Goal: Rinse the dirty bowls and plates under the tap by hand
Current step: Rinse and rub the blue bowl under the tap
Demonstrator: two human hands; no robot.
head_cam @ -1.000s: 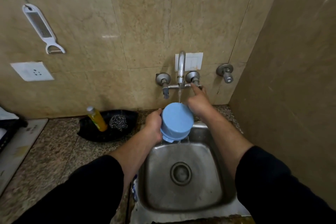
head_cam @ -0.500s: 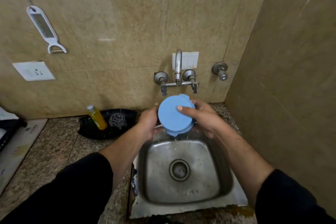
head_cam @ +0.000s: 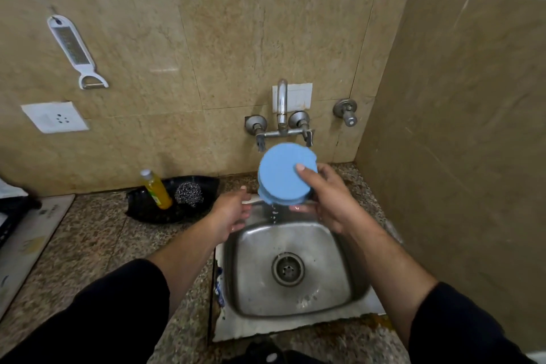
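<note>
A blue bowl (head_cam: 280, 176) hangs tilted over the back of the steel sink (head_cam: 254, 269), its flat underside toward me, just below the wall tap (head_cam: 282, 109). My right hand (head_cam: 328, 198) grips it, thumb across the base and fingers underneath. Water drips from the bowl's lower rim into the basin. My left hand (head_cam: 232, 211) is just left of the bowl with relaxed fingers, holding nothing and apart from the bowl. No stream shows at the spout.
A black tray (head_cam: 141, 205) on the granite counter left of the sink holds a yellow soap bottle (head_cam: 155, 189) and a steel scrubber (head_cam: 189, 195). A grater-peeler (head_cam: 74, 50) and socket (head_cam: 54, 117) are on the tiled wall. A side wall stands close on the right.
My right hand left the tap handle and took the bowl. My left hand let go of the bowl and dropped slightly left. The water stream stopped; only drips fall.
</note>
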